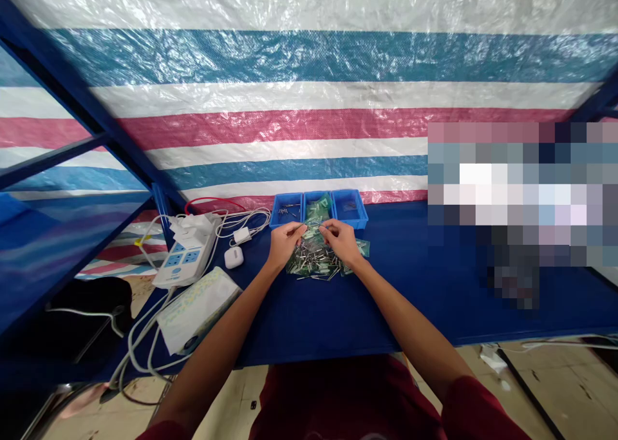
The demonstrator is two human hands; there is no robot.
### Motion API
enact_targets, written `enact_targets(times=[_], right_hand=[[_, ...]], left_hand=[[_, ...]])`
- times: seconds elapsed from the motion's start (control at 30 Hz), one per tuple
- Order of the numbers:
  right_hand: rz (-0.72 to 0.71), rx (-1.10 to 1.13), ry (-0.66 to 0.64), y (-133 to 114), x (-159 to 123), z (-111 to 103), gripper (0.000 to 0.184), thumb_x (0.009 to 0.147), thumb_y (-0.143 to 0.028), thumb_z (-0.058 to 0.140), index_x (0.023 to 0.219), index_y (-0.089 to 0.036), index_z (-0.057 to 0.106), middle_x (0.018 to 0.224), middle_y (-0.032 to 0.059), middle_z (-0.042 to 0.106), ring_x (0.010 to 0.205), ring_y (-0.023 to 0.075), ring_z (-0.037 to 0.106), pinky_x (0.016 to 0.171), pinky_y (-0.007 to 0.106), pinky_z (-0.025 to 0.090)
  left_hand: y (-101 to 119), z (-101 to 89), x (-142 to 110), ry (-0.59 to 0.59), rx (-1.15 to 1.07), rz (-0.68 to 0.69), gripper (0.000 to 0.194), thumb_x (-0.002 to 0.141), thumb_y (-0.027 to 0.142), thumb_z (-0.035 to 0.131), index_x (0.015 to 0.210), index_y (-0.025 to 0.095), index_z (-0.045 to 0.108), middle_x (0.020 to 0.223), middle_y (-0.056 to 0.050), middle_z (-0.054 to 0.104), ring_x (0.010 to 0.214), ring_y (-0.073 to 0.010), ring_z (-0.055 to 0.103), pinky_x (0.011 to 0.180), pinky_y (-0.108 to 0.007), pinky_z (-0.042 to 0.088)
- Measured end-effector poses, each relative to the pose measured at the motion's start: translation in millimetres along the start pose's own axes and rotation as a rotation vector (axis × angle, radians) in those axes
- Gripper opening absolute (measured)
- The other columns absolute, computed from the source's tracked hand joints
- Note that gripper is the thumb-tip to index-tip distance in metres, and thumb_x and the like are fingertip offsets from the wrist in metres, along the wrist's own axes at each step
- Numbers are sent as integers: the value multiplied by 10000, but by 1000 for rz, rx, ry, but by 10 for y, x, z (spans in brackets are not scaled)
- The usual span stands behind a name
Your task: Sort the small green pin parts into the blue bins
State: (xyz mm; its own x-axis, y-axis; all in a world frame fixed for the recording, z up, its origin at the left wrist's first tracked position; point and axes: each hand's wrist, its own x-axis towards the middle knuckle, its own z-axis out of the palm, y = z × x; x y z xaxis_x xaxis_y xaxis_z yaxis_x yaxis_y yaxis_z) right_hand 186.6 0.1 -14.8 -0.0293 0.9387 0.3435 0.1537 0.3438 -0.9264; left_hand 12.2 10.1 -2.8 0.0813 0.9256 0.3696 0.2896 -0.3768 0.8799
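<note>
My left hand (286,241) and my right hand (340,240) are close together above a pile of small metal pin-like parts (316,259). Each has its thumb and fingers pinched together; what they hold is too small to make out. Greenish clear plastic bags (362,247) lie among and beside the parts. Just beyond my hands stand three blue bins in a row. The left bin (286,218) has several metal pins in it, the middle bin (310,201) holds greenish bags, and the right bin (351,218) shows a little something at its bottom.
On the left of the blue table (309,330) lie a power strip (179,265) with plugged-in adapters, tangled white cables (251,216), a white earbud case (234,257) and a tissue pack (197,308). A striped tarp (290,131) hangs behind. The right side is partly pixelated.
</note>
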Motion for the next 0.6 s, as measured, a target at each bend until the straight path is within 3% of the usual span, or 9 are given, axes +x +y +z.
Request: enact_targets(times=[0.1, 0.23, 0.3, 0.37, 0.47, 0.53, 0.6], right_hand=[[98, 199, 5, 20, 40, 3, 321, 779, -500, 620, 812, -181, 605, 553, -19, 594, 450, 126, 536, 483, 257, 465], [156, 379, 81, 69, 86, 13, 565, 745, -530, 655, 1176, -174, 573, 938, 75, 695, 682, 187, 675, 640, 344, 574], [160, 357, 79, 74, 99, -2, 687, 750, -496, 661, 1340, -201, 472, 1214, 117, 617, 816, 213, 692, 719, 383, 589], [134, 241, 102, 47, 121, -55, 665, 784, -429, 632, 1382, -210, 441, 1347, 126, 530, 923, 228, 682, 789, 394, 583], [92, -78, 135, -49, 171, -225, 441, 842, -331, 553, 1253, -177, 576, 1193, 122, 641, 996, 244, 660, 858, 400, 553], [64, -298, 27, -122, 169, -383, 347, 860, -315, 535, 1160, -174, 640, 1076, 113, 689, 962, 248, 665, 846, 407, 550], [-8, -485, -148, -169, 93, -543, 374, 873, -361, 542, 1189, -183, 633, 1105, 114, 681, 1020, 258, 644, 894, 420, 524]], left_hand=[[8, 1, 12, 121, -81, 24, 305, 840, 443, 590, 885, 150, 664, 650, 1, 619, 552, -117, 558, 573, -233, 458], [7, 3, 21, 275, -84, 50, 287, 876, 412, 540, 960, 157, 641, 858, -50, 667, 667, -129, 601, 576, -222, 474], [3, -3, 19, 302, -22, 56, 271, 878, 400, 537, 942, 160, 646, 861, -50, 667, 675, -132, 606, 567, -219, 473], [16, -25, 24, 293, 46, 75, 270, 884, 398, 529, 938, 163, 651, 893, -53, 669, 692, -136, 618, 589, -227, 487], [83, -98, 45, 148, 165, 111, 301, 902, 418, 495, 949, 170, 660, 945, -59, 678, 758, -158, 641, 679, -262, 518], [146, -169, 42, -51, 284, 131, 340, 908, 450, 475, 982, 180, 668, 989, -64, 688, 866, -192, 649, 767, -296, 521], [190, -243, -10, -255, 428, 149, 424, 898, 509, 476, 1149, 204, 632, 1129, -79, 662, 1033, -233, 619, 892, -345, 493]])
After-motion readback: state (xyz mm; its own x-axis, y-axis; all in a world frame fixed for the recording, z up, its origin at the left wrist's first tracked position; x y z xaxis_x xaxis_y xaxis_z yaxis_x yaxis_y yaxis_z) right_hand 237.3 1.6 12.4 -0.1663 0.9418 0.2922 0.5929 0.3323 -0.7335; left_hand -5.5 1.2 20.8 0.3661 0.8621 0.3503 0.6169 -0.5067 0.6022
